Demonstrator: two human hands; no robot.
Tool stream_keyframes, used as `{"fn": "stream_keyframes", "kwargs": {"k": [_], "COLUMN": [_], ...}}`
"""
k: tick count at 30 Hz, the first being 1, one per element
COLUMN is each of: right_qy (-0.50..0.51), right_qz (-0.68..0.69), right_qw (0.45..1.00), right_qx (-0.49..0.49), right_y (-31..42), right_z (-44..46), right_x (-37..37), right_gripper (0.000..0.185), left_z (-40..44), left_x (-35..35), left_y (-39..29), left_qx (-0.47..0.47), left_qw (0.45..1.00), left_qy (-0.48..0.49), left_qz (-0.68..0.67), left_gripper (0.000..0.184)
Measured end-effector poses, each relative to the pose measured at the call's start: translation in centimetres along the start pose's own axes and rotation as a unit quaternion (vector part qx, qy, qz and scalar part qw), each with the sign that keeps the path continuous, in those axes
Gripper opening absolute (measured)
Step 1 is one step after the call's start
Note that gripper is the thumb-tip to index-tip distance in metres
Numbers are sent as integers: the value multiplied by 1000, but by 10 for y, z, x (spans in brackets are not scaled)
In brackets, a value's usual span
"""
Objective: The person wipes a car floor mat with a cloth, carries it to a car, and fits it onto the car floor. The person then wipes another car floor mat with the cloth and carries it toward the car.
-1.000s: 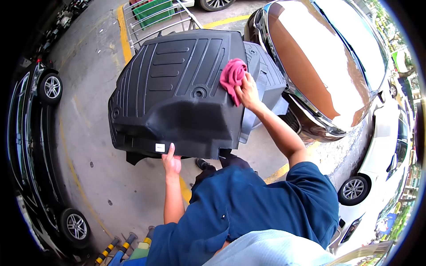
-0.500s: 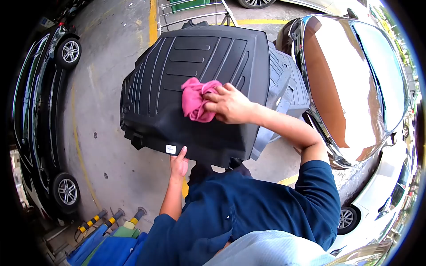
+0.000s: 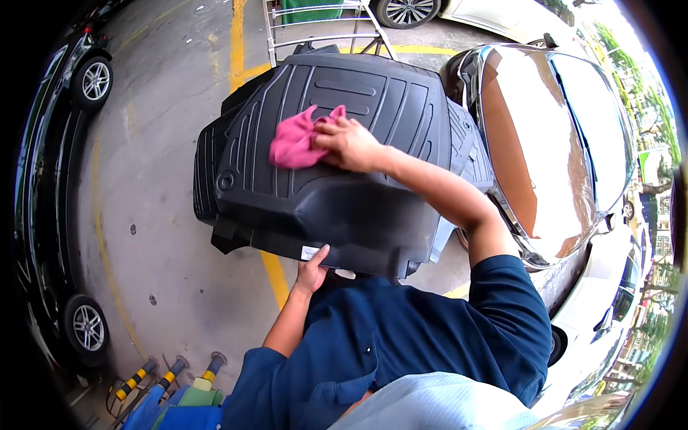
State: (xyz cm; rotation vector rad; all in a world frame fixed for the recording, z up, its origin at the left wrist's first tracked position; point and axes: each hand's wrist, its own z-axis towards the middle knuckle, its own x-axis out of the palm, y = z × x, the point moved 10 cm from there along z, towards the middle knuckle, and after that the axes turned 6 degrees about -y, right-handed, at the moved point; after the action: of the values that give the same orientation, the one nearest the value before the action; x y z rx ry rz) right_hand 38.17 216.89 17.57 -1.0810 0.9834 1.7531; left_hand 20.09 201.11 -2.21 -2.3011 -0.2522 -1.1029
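A black ribbed, moulded car floor mat point(image 3: 351, 208) is tilted in front of my body, with more black mats point(image 3: 206, 172) showing beneath it. My left hand point(image 3: 312, 276) grips its near edge, thumb on top beside a small white label point(image 3: 309, 253); the other fingers are mostly hidden under the edge. Bunched in my right hand point(image 3: 352, 147) is a pink cloth point(image 3: 292, 140), pressed against the ribbed face left of the middle. The smooth near part of the mat looks shiny.
Behind the mats stands a metal-framed rack point(image 3: 326, 34) with something green on it. A brown car point(image 3: 545, 158) is close on the right, a black car point(image 3: 54, 215) on the left. Striped posts point(image 3: 172, 373) and blue cloth point(image 3: 193, 417) are at lower left.
The pink cloth and my right hand have moved left and slightly up across the ribs. The top mat has turned and shifted right with my left hand, showing more mat beneath.
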Motion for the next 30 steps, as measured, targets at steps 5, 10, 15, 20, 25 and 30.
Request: {"fn": "stream_keyframes", "kwargs": {"k": [5, 10, 15, 20, 25, 30], "right_qy": [25, -14, 188, 193, 97, 53], "right_qz": [-95, -175, -88, -67, 124, 74], "right_qw": [995, 943, 865, 900, 964, 996], "right_qx": [3, 284, 457, 385, 216, -7], "right_y": [-56, -298, -480, -486, -325, -180], "right_z": [-9, -53, -93, 31, 175, 148], "right_x": [-12, -62, -11, 93, 122, 65], "right_gripper": [31, 37, 38, 36, 47, 40], "left_z": [-3, -3, -7, -1, 0, 0], "left_x": [0, -7, -2, -21, -27, -29], "left_y": [-1, 5, -10, -1, 3, 2], "left_qx": [51, 89, 101, 91, 84, 90], "left_qw": [998, 992, 987, 984, 971, 967], "left_qy": [-23, -81, -102, -95, -102, -110], "left_qz": [42, 24, 71, 123, 201, 210], "left_gripper": [39, 43, 44, 47, 40, 30]}}
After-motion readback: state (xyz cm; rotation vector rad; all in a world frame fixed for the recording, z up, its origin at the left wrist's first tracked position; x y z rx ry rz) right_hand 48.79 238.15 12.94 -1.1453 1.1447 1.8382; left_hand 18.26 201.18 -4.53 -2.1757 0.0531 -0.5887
